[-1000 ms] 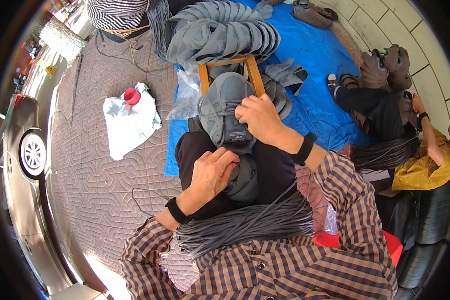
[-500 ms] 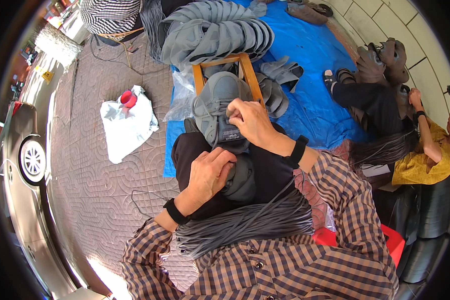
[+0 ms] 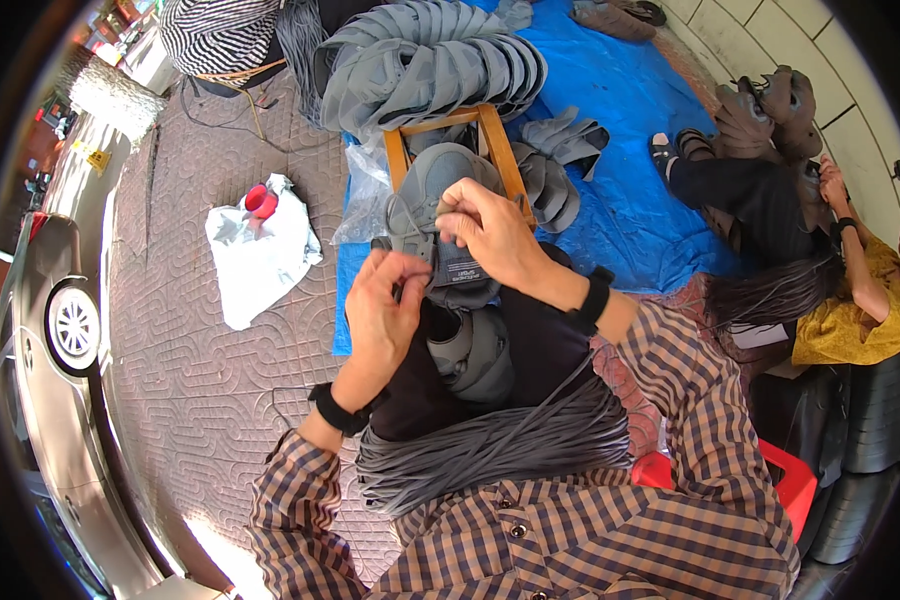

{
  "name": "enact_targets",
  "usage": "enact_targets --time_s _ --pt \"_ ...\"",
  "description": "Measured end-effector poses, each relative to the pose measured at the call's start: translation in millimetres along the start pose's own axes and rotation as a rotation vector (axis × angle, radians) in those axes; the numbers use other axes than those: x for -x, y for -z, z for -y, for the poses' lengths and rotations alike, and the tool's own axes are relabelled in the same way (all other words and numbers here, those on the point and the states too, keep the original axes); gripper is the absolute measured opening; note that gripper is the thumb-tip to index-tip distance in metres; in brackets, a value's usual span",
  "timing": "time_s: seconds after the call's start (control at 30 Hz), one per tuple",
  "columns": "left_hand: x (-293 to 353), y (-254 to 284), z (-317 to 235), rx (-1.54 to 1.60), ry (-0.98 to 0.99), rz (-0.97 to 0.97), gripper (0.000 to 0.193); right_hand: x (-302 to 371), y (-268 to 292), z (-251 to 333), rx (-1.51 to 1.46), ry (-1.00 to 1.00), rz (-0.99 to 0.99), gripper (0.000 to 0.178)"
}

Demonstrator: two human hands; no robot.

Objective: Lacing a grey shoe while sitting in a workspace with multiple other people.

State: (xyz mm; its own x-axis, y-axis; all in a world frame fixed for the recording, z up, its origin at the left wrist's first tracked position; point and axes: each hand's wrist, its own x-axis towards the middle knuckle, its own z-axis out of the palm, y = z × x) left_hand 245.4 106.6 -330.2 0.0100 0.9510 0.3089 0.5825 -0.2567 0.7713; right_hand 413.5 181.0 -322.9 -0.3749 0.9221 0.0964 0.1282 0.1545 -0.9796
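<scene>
A grey shoe upper (image 3: 457, 165) with a dark tongue lies over my knees, its toe pointing away from me against a wooden frame (image 3: 510, 165). My right hand (image 3: 495, 240) is above the lacing, thumb and fingers pinched on a grey shoelace. Just left of the tongue, my left hand (image 3: 382, 305) is closed, also pinching the lace, though its tip is hidden by the fingers. More grey shoe pieces (image 3: 480, 360) rest between my thighs. Across my lap lies a thick bundle of grey laces (image 3: 500, 450).
A long stack of grey uppers (image 3: 430, 70) sits beyond the frame on a blue tarp (image 3: 630, 200). To the left are a white plastic bag (image 3: 260, 260) with a red cup-like object (image 3: 261, 202) and a parked car (image 3: 55, 380). A person in yellow (image 3: 850, 320) works at the right.
My left hand has risen from near my lap to beside the tongue, its fingers now pinched upward. My right hand has shifted slightly left and up along the lacing.
</scene>
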Motion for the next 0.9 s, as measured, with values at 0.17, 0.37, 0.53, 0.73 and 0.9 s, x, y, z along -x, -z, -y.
enact_targets --time_s 0.17,0.37,0.53,0.73,0.9 --pt "-38 -8 3 -0.295 -0.222 0.032 0.009 61 -10 -1 0.394 0.557 0.213 0.017" --pt "-66 -18 -4 -0.630 -0.504 0.320 0.008 68 -3 -17 0.408 0.560 0.133 0.015" --pt "-56 -37 0 -0.517 -0.298 0.199 0.007 69 5 -19 0.431 0.564 0.111 0.014" --pt "-47 -32 -10 -0.531 -0.355 0.143 0.023 41 29 -34 0.618 0.320 -0.166 0.008" --pt "-43 -36 -7 -0.482 -0.300 0.114 0.030 26 32 -32 0.751 0.278 0.031 0.010"
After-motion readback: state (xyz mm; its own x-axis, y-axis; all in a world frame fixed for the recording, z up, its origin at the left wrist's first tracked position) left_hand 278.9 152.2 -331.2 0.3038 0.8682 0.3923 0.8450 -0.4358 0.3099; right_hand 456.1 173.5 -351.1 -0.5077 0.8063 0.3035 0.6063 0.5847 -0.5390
